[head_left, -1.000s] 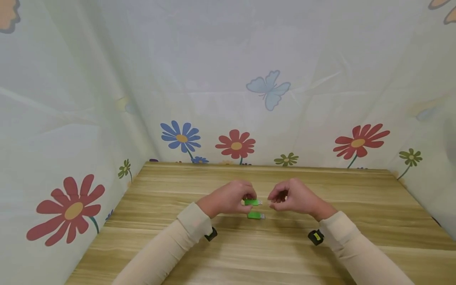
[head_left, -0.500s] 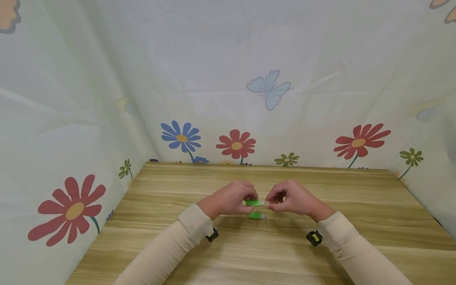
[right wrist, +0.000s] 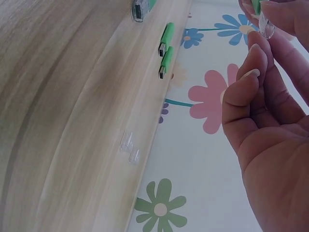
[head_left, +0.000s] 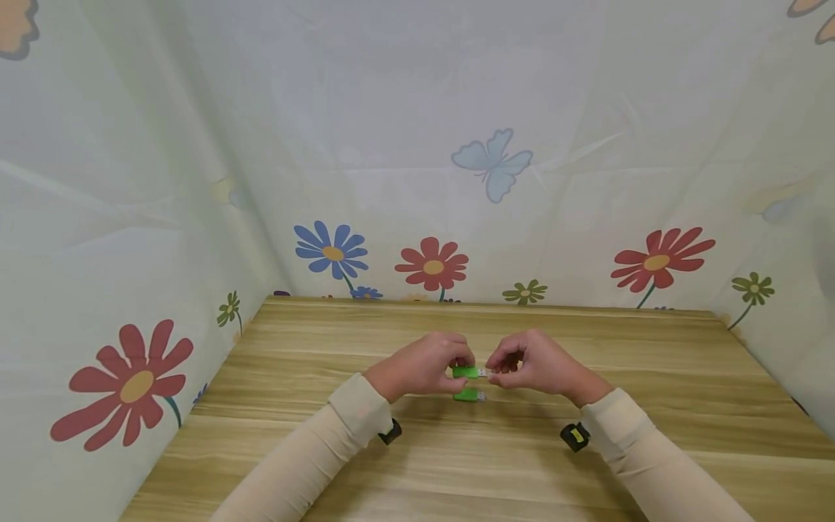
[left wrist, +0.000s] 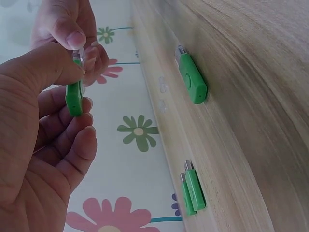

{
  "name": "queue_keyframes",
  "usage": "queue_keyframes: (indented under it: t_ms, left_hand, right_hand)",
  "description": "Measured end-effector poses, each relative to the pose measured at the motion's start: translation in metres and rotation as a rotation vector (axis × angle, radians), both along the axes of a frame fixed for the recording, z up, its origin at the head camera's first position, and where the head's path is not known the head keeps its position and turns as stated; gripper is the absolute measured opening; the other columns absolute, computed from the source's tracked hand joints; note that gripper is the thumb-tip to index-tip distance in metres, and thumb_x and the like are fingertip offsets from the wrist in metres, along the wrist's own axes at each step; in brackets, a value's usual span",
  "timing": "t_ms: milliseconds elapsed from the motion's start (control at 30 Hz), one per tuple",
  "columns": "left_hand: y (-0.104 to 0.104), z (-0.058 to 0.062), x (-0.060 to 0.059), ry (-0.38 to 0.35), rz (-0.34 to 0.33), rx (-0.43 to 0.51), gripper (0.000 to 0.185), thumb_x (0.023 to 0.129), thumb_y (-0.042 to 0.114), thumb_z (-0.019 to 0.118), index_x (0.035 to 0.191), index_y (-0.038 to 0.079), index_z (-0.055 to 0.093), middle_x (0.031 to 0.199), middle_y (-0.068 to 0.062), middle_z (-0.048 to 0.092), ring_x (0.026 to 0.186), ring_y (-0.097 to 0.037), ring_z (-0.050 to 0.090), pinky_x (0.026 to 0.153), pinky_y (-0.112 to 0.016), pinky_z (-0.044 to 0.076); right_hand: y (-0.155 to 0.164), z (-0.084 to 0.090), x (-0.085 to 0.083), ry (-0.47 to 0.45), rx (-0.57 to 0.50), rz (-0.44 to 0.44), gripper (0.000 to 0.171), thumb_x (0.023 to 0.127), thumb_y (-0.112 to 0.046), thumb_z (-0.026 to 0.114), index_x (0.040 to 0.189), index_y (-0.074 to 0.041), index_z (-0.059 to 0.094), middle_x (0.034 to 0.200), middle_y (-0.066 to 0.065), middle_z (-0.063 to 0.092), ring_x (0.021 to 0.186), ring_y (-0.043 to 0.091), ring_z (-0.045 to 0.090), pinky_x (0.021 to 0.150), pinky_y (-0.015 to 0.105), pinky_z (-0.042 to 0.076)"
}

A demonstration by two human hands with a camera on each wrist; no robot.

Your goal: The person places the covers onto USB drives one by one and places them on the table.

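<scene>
- I watched the left hand (head_left: 417, 366) pinch a green USB stick (head_left: 466, 372) above the desk (head_left: 496, 464).
- The right hand's (head_left: 531, 362) grip pinched a clear cap (right wrist: 266, 29) at its plug; another stick (head_left: 468, 395) lay below.

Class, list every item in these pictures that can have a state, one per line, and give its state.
Left hand: grips the held green USB stick.
Right hand: pinches the clear cap at the held stick's plug end.
Second green USB stick: uncapped, lying on the wooden table.
</scene>
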State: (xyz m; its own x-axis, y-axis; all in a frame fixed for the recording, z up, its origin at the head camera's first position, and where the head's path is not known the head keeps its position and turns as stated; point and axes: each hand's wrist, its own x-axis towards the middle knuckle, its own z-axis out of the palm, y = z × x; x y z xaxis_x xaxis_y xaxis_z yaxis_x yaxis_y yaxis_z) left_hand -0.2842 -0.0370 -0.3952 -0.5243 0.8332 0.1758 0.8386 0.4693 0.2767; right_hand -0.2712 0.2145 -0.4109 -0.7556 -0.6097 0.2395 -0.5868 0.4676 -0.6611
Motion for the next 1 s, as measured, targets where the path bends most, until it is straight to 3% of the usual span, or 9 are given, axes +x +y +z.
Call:
queue_keyframes:
  t_ms: [633,1000]
  left_hand:
    - [0.0015,0.002,-0.0008,-0.012,-0.01,-0.017,0.018,0.091,0.02,0.078,0.106,0.011,0.078,0.096,0.002,0.067,0.084,-0.008,0.06,0.077,-0.011,0.05]
    - [0.002,0.0,-0.0022,-0.015,-0.005,-0.011,0.018,0.091,0.021,0.079,0.106,0.011,0.078,0.097,0.002,0.07,0.086,-0.015,0.066,0.075,-0.01,0.049]
  right_hand:
    - [-0.0002,-0.0005,0.0006,0.033,0.007,0.003,0.01,0.085,-0.014,0.084,0.091,-0.021,0.081,0.087,-0.009,0.074,0.072,0.006,0.063,0.065,0.03,0.058]
    - [-0.001,-0.0035,-0.0012,0.063,-0.015,0.026,0.005,0.087,-0.022,0.083,0.092,-0.024,0.081,0.087,-0.009,0.075,0.071,0.005,0.064,0.065,0.03,0.058]
